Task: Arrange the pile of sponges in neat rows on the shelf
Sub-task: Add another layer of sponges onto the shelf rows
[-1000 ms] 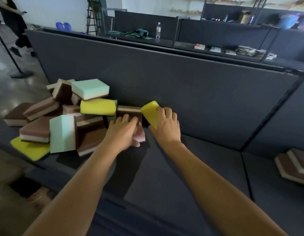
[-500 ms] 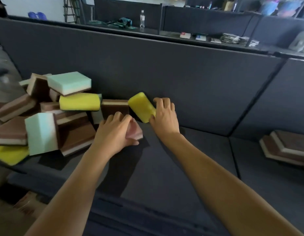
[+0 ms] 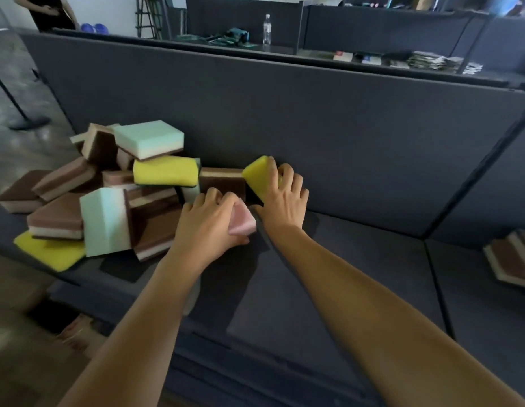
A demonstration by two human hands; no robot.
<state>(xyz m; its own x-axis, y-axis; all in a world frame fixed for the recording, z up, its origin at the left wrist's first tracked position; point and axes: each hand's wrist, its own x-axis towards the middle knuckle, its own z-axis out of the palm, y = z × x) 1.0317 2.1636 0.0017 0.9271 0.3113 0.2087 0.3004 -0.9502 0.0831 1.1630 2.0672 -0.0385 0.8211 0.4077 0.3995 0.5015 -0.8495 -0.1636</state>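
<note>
A loose pile of sponges (image 3: 108, 198), brown-and-cream, mint and yellow, lies at the left of the dark shelf (image 3: 328, 274). My left hand (image 3: 208, 227) is closed over a pink sponge (image 3: 242, 221) at the pile's right edge. Just to its right, my right hand (image 3: 284, 198) grips a yellow sponge (image 3: 256, 174), tilted up on edge against the shelf's back panel. A brown-and-cream sponge (image 3: 223, 180) stands between the two hands and the pile.
A dark back panel (image 3: 314, 127) rises behind the shelf. A few brown sponges (image 3: 511, 257) are stacked at the far right, past a divider seam. Beyond the panel are more shelves with a water bottle (image 3: 266, 29). A person (image 3: 46, 10) stands at the top left.
Both hands stay on the same sponges with little movement. The yellow sponge has tipped a little in my right hand. The head camera shifted, so the scene slid in the frame.
</note>
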